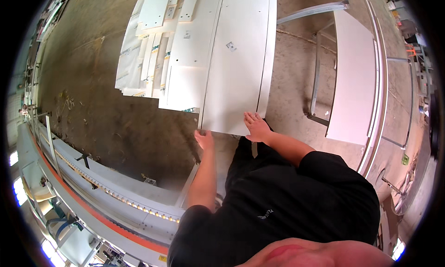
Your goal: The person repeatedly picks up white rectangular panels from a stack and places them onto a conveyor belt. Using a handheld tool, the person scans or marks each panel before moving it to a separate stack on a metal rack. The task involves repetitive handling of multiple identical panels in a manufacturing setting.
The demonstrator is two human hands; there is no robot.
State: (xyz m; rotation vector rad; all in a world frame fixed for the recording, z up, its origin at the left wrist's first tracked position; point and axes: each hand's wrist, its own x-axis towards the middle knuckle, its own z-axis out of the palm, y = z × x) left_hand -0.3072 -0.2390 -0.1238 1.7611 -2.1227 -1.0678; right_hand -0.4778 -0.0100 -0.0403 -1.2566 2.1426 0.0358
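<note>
At near edge of white panel (pixel 234 72): left hand (pixel 204 140) grip curled under corner; right hand (pixel 256 127) spread flat on top.

Bare hands, the left hand (pixel 204 140) and right hand (pixel 256 127), rest on a large, smooth, matt white laminated board panel (pixel 234 72) lying among similar white drilled panels (pixel 153 44), above a rough, stained grey concrete floor (pixel 116 119), beside a dull grey metal frame (pixel 316 72).
</note>
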